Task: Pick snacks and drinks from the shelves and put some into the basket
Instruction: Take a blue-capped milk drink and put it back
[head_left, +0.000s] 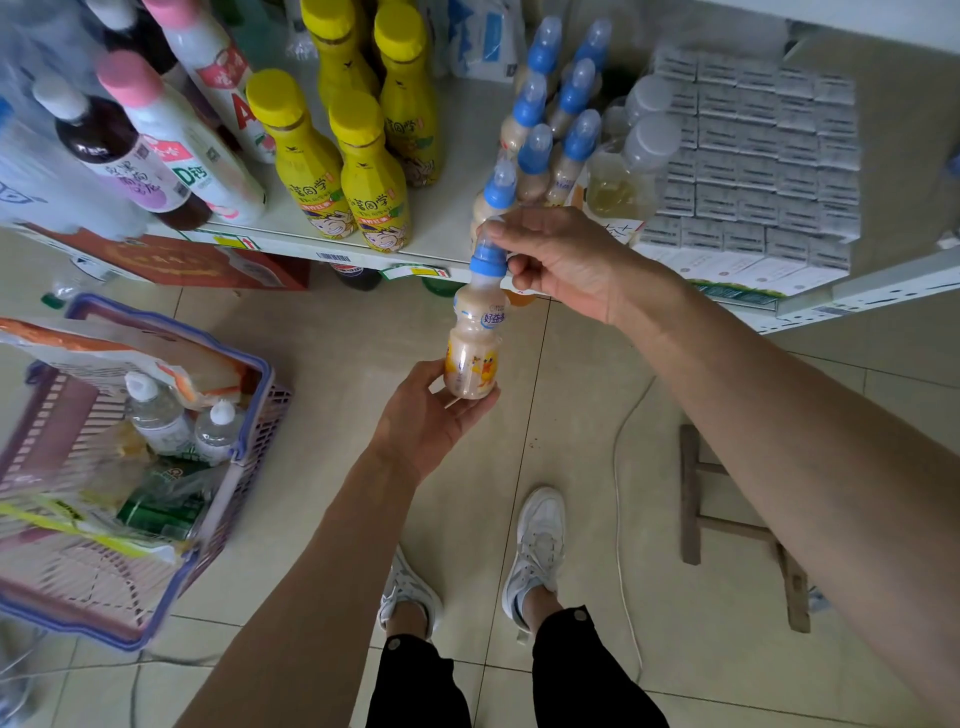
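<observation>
The right hand (561, 260) is pinching the blue cap of a small milky drink bottle (475, 338) in its grip, while the left hand (426, 415) is cupping the bottle's base with curled fingers, holding it upright over the tiled floor (597, 441), just in front of the shelf (457, 234). Behind it on the shelf, matching blue-capped bottles (550, 130) are standing beside yellow bottles (363, 171), and the purple basket (249, 415), lying to the left, is holding water bottles (156, 410) and snack packets.

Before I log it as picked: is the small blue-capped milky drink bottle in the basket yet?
Not yet. The small blue-capped milky drink bottle is held above the floor, right hand at its cap, left hand under its base, beside the purple plastic basket.
</observation>
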